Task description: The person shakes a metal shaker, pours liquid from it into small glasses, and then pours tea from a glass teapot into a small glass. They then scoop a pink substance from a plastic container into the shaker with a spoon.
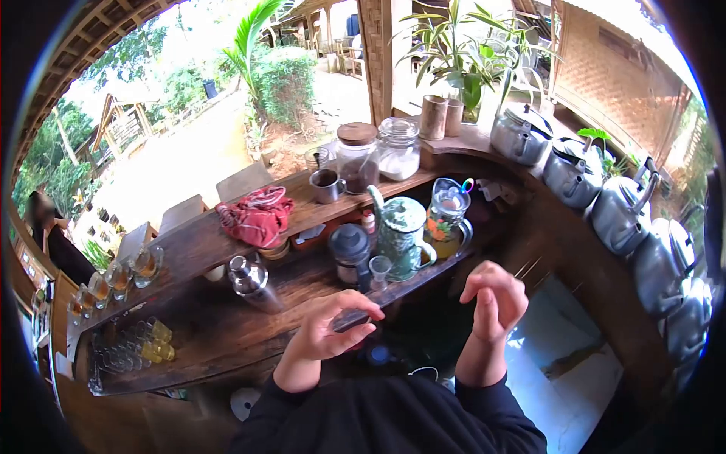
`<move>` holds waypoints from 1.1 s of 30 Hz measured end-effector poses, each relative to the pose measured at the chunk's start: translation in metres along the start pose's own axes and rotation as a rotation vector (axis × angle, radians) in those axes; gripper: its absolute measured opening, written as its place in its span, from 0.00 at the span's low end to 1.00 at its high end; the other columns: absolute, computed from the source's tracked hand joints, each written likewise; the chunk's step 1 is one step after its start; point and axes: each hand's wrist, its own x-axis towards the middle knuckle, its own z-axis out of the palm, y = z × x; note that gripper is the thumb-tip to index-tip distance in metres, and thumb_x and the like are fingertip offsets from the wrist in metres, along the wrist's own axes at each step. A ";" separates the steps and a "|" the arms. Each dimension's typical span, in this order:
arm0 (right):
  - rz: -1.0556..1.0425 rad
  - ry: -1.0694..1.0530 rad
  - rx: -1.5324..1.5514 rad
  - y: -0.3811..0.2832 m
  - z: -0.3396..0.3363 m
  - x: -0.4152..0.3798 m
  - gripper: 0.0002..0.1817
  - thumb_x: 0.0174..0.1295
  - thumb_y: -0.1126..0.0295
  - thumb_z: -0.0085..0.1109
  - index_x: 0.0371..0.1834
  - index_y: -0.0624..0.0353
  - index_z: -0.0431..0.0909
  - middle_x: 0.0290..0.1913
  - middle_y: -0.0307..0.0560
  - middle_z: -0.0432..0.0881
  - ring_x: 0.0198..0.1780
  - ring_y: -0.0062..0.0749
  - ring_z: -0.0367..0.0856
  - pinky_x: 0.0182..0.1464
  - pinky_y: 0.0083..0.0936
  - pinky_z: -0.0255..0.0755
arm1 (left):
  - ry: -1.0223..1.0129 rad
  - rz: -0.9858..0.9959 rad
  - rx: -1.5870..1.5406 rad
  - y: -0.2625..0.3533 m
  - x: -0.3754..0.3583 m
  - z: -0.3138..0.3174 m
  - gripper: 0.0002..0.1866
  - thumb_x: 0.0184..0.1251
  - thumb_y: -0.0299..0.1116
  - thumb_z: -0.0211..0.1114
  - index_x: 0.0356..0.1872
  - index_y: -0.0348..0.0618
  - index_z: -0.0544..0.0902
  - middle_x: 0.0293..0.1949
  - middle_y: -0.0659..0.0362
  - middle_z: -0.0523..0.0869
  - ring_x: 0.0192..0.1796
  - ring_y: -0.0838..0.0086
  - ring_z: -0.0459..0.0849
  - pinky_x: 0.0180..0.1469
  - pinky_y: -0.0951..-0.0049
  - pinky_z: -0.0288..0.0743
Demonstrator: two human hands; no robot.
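Left hand (321, 333) grip pinches dark lid (349, 320) | right hand (491, 299) loose, empty | wooden counter (212, 333), open-air hut

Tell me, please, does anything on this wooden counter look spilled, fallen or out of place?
Only one thing: a red cloth lies crumpled on the upper shelf, not folded. The green teapot and the jars stand upright, and I see no spill.

I see my two bare hands, left hand (321, 337) and right hand (491, 299), with no rings or gloves on the fingers; below the fingers, past each wrist, black long sleeves (393, 416) with snug cuffs cover both arms
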 end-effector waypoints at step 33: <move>0.230 -0.112 -0.823 0.402 -0.041 0.237 0.17 0.60 0.65 0.58 0.49 0.62 0.81 0.55 0.53 0.79 0.56 0.43 0.78 0.60 0.30 0.69 | 0.329 0.013 0.265 0.001 0.043 -0.025 0.08 0.58 0.24 0.66 0.38 0.33 0.80 0.32 0.51 0.86 0.34 0.68 0.84 0.40 0.72 0.77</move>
